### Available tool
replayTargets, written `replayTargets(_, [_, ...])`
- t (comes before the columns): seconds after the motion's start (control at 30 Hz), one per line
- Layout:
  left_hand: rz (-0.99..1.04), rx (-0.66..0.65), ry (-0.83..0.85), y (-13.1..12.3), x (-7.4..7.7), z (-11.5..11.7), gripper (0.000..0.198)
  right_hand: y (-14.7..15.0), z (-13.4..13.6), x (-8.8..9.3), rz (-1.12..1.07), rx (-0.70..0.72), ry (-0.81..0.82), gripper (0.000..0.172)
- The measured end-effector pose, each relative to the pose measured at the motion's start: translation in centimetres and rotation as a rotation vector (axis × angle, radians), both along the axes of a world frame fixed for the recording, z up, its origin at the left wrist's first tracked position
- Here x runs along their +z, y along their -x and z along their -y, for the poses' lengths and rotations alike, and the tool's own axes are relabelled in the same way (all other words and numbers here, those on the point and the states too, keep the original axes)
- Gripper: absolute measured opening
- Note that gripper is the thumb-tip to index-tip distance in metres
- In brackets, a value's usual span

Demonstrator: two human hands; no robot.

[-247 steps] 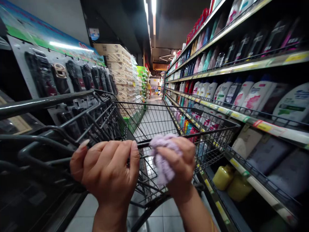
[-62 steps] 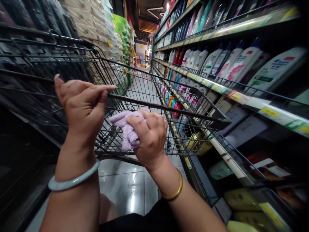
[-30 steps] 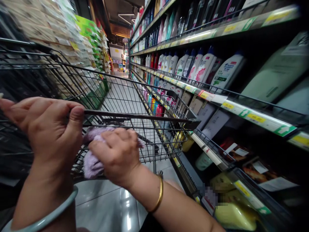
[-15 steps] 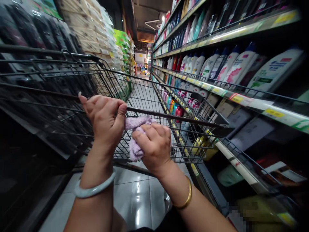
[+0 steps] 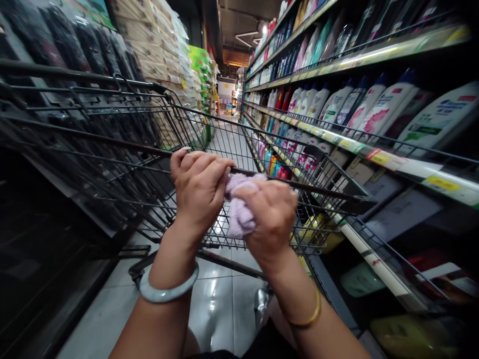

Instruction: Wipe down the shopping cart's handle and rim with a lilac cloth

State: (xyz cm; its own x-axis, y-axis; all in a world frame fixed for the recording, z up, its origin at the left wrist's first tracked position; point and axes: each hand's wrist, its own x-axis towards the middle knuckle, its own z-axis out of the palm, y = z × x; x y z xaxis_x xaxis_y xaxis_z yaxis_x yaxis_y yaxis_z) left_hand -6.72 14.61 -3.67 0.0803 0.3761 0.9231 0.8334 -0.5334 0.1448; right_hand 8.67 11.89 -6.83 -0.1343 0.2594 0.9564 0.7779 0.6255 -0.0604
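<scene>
Ahead of me stands a wire shopping cart [image 5: 194, 117] of dark metal, seen from one side. My left hand [image 5: 198, 187] is closed over its dark upper rail [image 5: 123, 143], fingers wrapped on top. A bunched lilac cloth [image 5: 241, 214] is gripped in my right hand [image 5: 271, 214], which is somewhat blurred. Part of the cloth lies against the rail, right beside my left thumb. My right fingertips are hidden behind the hand. A pale bangle circles my left wrist and a gold one my right.
Shelves of shampoo bottles [image 5: 385, 107] line the right side, their price-tag edge [image 5: 411, 162] close to the cart. On the left hang dark packaged goods [image 5: 63, 45], with stacked packs [image 5: 149, 45] beyond. A tiled floor [image 5: 213, 304] runs down the aisle.
Both hands have moved to the right along the rail, the cloth going with my right hand. The view has shifted slightly, and more of the cart's lower frame shows.
</scene>
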Motion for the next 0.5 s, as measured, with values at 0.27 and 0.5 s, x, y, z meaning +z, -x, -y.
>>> replayTargets(0.27, [-0.021,0.048,-0.025,0.3,0.1,-0.3,0.023,0.6,-0.1,-0.4,0.056,-0.032,-0.019,0.018])
replayTargets(0.5, [-0.007,0.044,-0.009,0.0,0.0,-0.3,0.023,-1.4,0.0,0.9,-0.061,-0.066,0.030,0.021])
